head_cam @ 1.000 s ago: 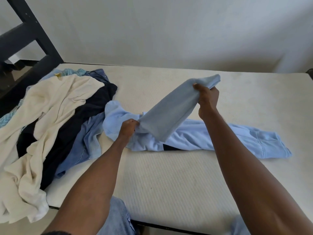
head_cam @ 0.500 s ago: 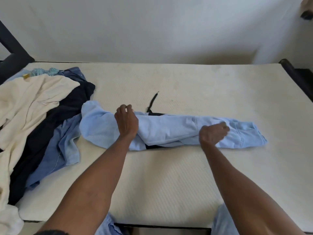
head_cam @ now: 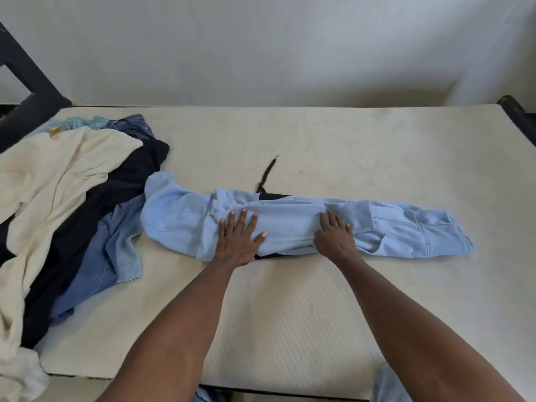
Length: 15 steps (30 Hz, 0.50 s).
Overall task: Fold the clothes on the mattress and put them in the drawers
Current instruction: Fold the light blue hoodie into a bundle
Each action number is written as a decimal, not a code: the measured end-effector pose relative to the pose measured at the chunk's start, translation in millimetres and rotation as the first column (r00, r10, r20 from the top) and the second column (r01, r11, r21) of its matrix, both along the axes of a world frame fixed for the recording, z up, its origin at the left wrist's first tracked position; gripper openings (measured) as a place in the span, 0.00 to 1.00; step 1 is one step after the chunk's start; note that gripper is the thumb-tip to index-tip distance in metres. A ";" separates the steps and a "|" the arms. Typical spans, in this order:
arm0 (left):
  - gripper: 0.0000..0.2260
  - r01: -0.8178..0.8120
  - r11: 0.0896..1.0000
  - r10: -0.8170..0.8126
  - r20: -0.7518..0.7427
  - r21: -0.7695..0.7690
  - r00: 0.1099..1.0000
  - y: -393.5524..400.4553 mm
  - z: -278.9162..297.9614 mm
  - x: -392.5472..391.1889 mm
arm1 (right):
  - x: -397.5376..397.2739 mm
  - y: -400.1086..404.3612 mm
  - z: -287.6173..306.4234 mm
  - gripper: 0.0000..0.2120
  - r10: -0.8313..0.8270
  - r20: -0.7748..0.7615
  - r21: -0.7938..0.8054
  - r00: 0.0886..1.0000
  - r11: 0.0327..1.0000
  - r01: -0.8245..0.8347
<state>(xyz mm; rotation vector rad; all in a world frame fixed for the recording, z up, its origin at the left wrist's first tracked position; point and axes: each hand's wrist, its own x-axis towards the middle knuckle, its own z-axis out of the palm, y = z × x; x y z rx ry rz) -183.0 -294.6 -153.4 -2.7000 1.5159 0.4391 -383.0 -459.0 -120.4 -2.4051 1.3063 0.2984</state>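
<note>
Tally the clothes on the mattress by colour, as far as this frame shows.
Light blue: 1
Cream: 1
Dark navy: 1
Denim blue: 1
Teal patterned: 1
Total: 5 visible; overlapping pieces may hide more.

Mattress (head_cam: 290, 314): off-white cloth cover, matt, finely ribbed; light blue garment (head_cam: 290, 224): soft matt cloth, creased; cream garment (head_cam: 58, 175): thick matt cloth; dark navy garment (head_cam: 116, 192): matt cloth; bed frame (head_cam: 26, 91): black, dull finish; wall (head_cam: 261, 47): matt white.

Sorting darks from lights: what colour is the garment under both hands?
Light blue garment, with a dark piece underneath; the head view shows it.
</note>
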 end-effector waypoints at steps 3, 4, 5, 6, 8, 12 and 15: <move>0.34 -0.036 0.997 0.047 -0.177 0.062 0.983 -9.9 20.1 7.5 | -3.8 0.1 -2.6 0.29 -0.040 -0.062 0.006 0.997 0.999 0.041; 0.29 -0.078 0.997 0.081 -0.274 0.021 0.958 -12.2 27.9 10.6 | 0.4 2.7 2.1 0.29 -0.074 -0.093 0.008 0.993 0.997 0.076; 0.25 -0.164 0.981 0.118 -0.354 -0.101 0.928 -9.2 35.3 17.7 | 9.7 7.6 7.7 0.30 -0.108 -0.110 -0.004 0.988 0.994 0.109; 0.21 -0.268 0.927 0.152 -0.389 -0.264 0.909 -5.5 39.8 20.8 | 16.0 11.8 12.9 0.30 -0.132 -0.107 -0.042 0.985 0.991 0.129; 0.14 -0.420 0.714 0.335 -0.254 -0.560 0.907 14.3 48.6 32.0 | 37.6 26.1 18.2 0.30 -0.054 0.010 -0.174 0.998 0.983 0.055; 0.19 -0.778 0.252 0.801 -0.328 -0.575 0.501 50.4 56.7 66.2 | 85.2 65.2 17.2 0.29 0.250 0.288 -0.059 0.924 0.968 -0.244; 0.33 -0.949 -0.082 0.773 -0.620 -0.305 0.133 61.8 68.4 91.2 | 108.4 81.0 3.0 0.28 0.324 0.197 0.057 0.925 0.939 -0.340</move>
